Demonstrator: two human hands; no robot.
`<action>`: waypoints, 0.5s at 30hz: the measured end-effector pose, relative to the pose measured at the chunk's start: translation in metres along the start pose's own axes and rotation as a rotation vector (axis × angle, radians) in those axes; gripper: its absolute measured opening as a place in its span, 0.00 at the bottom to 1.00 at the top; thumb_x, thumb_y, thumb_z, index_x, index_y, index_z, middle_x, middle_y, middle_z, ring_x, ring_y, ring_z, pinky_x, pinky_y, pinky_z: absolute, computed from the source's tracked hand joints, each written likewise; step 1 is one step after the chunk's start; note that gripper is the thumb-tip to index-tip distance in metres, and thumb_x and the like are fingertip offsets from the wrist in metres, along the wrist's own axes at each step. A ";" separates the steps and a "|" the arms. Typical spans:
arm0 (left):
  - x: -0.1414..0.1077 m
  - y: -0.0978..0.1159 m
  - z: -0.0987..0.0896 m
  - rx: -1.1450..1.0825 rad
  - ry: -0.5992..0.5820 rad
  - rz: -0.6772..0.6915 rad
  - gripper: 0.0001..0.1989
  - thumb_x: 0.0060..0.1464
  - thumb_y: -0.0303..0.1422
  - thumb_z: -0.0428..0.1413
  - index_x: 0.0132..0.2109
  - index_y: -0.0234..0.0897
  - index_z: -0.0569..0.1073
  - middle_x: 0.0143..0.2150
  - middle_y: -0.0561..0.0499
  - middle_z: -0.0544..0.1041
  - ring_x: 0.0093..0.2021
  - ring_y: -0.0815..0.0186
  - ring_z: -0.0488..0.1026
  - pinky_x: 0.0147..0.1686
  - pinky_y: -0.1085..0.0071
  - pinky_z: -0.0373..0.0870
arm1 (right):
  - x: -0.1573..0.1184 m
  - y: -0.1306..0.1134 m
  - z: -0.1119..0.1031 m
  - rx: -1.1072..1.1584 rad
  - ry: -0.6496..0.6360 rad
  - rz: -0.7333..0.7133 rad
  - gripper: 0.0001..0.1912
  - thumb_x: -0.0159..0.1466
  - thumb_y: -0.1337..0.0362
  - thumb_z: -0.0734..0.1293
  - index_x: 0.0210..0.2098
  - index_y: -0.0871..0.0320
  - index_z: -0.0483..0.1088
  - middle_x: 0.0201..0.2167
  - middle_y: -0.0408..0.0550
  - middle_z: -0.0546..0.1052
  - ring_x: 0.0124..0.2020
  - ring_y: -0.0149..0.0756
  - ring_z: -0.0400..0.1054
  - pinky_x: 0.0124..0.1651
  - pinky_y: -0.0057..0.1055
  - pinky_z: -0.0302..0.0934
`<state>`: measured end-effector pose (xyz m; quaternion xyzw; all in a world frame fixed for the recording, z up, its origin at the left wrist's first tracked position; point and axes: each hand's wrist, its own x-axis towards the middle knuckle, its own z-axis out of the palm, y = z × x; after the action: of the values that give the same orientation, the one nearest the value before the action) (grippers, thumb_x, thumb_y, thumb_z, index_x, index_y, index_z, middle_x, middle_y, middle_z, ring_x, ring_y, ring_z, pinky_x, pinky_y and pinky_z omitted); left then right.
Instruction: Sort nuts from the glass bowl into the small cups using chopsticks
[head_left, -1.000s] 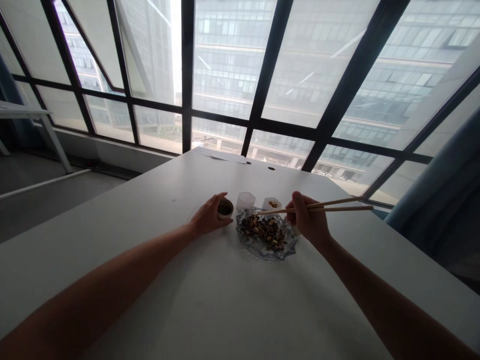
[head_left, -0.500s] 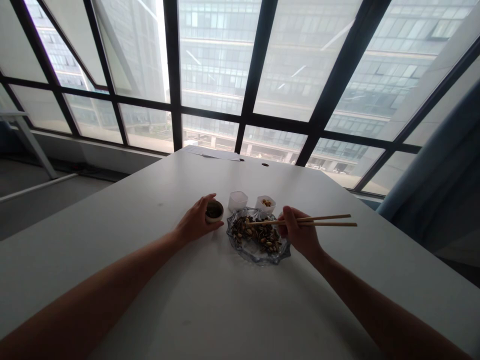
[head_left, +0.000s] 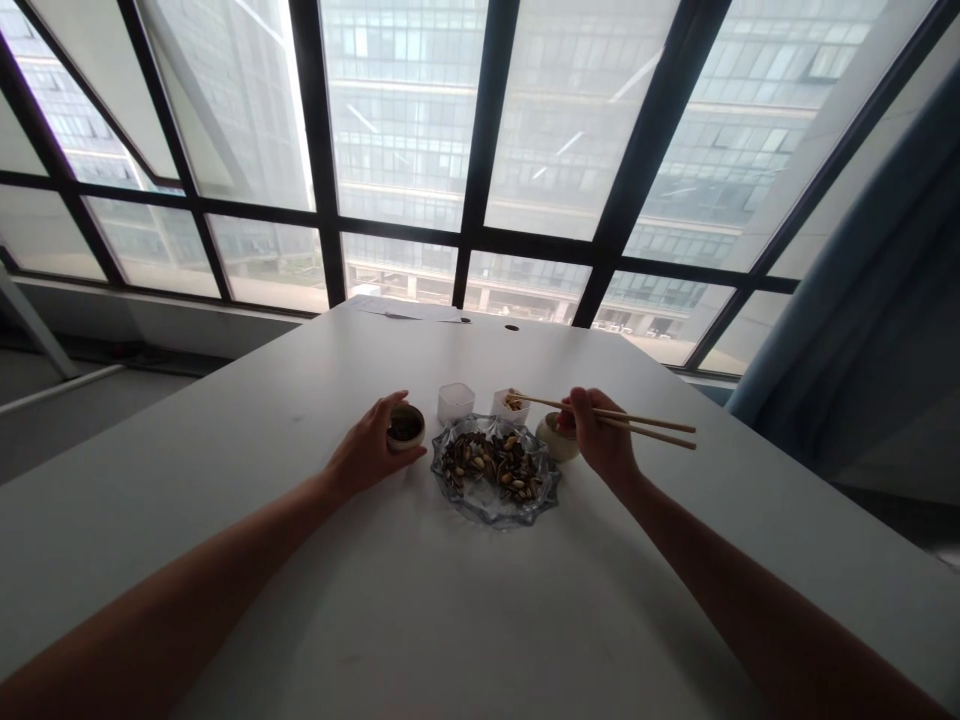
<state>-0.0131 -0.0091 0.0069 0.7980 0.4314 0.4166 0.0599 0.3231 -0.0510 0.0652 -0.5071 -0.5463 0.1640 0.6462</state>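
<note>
My left hand (head_left: pixel 375 443) is wrapped round a small round cup (head_left: pixel 406 428) with dark contents, left of the glass plate. Pinched in my right hand (head_left: pixel 602 436) is a pair of chopsticks (head_left: pixel 652 421), their tips at the small white container (head_left: pixel 511 405) that holds light brown nuts. A scalloped glass plate (head_left: pixel 487 514) bears dark seeds and paler nuts (head_left: pixel 517 470) in the middle. A second white container (head_left: pixel 455 403) stands behind the plate's left part. Partly hidden behind my right hand is a pale round cup (head_left: pixel 555 441).
The white table (head_left: pixel 420 620) reaches toward tall windows. Papers (head_left: pixel 405 309) lie at its far edge, near two dark round holes. A blue curtain (head_left: pixel 832 260) hangs at the right, and a white metal frame (head_left: pixel 37 325) stands at the left.
The chopstick tips have moved from the seeds on the plate up to the container with nuts. The pale cup by my right hand has come into view. The whole view has shifted slightly.
</note>
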 end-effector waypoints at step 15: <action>0.001 0.000 0.000 0.011 -0.004 -0.049 0.40 0.49 0.47 0.64 0.64 0.40 0.60 0.56 0.41 0.75 0.53 0.52 0.76 0.53 0.54 0.73 | -0.001 -0.032 -0.006 -0.194 -0.188 0.056 0.37 0.58 0.29 0.61 0.18 0.58 0.68 0.09 0.46 0.68 0.10 0.29 0.60 0.14 0.25 0.54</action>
<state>-0.0130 -0.0084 0.0074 0.7882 0.4532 0.4110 0.0667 0.3170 -0.0690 0.0920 -0.5646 -0.6036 0.1750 0.5351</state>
